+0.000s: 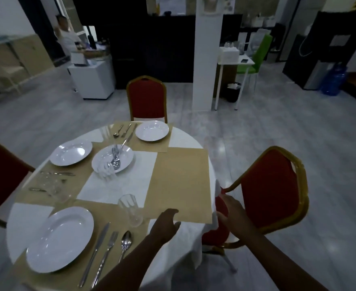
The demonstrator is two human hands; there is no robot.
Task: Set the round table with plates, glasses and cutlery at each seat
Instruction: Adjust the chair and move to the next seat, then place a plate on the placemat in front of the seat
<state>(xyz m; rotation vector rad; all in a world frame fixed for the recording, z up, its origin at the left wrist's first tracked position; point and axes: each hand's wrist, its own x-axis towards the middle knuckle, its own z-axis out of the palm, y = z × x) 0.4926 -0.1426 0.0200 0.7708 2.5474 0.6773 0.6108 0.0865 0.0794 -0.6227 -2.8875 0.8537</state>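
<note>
The round table wears a white cloth with tan placemats. My left hand pinches the near edge of the bare right-hand placemat. My right hand rests at the table's right edge against the seat of a red chair. The near seat has a white plate, a knife, a fork, a spoon and a glass. A middle plate holds loose cutlery, with a glass beside it. The left plate and far plate have cutlery nearby.
Red chairs stand at the far side and at the left. A white pillar, a small white table with a green chair, and a white cabinet stand behind. A person is far back left.
</note>
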